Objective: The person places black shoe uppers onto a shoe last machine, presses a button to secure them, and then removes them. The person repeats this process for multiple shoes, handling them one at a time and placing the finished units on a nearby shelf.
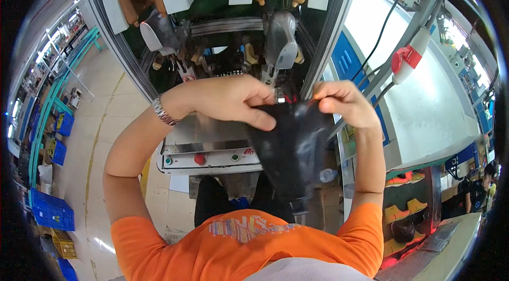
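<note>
A black, glossy shoe upper (294,148) hangs between my two hands, its wide edge upward and its narrower end down near my lap. My left hand (238,101) grips its upper left edge, thumb on the near side. At the upper right edge, my right hand (347,103) pinches the material between thumb and fingertips. Just beyond the upper, a grey shoe-form mould (281,42) stands on the machine. A second grey mould (159,32) is mounted farther left. The upper hides part of the machine's front.
The machine's front panel (217,162) carries a red button and green buttons. Metal frame posts (119,31) rise at both sides. At the right are a white table (424,106), a red-and-white plug connector (408,58) on a cable, and a rack of yellow-orange shoes (405,209). Blue crates (53,211) stand left.
</note>
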The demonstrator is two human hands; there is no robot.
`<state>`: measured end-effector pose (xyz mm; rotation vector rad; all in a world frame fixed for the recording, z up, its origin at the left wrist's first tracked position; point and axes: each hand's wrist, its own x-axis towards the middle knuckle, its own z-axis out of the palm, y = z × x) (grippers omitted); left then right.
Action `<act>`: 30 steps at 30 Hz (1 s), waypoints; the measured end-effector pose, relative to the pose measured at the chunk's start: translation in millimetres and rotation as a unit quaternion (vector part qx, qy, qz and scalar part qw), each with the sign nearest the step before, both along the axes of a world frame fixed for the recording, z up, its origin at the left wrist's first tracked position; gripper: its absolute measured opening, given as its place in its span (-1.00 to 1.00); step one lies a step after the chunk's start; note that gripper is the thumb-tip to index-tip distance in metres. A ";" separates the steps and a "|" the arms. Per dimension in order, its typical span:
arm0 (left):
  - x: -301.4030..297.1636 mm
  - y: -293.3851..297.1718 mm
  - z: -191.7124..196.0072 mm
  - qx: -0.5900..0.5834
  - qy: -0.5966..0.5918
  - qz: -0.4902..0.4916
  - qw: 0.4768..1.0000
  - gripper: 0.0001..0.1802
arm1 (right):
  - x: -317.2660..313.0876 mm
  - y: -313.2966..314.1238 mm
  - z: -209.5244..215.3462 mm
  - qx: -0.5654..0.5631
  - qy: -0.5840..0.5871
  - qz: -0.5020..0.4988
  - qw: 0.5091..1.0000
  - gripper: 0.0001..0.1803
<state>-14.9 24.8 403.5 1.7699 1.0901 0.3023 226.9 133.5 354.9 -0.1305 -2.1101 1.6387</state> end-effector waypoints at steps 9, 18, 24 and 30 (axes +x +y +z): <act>-31.0 53.6 -14.2 0.248 -0.175 0.147 0.941 -0.73 | -38.3 53.0 12.5 -0.126 0.141 -0.212 0.959 -0.92; -25.9 136.5 -69.6 0.354 -0.373 0.361 0.778 -0.78 | -101.5 114.4 -11.6 -0.256 0.256 -0.237 0.902 -0.89; -20.2 142.0 -99.7 0.325 -0.355 0.421 0.769 -0.71 | -105.9 117.2 -36.0 -0.233 0.251 -0.304 0.889 -0.86; -6.6 103.5 -151.7 0.220 -0.327 0.426 0.815 -0.52 | -67.3 70.2 -131.9 -0.397 0.151 -0.020 0.905 -0.32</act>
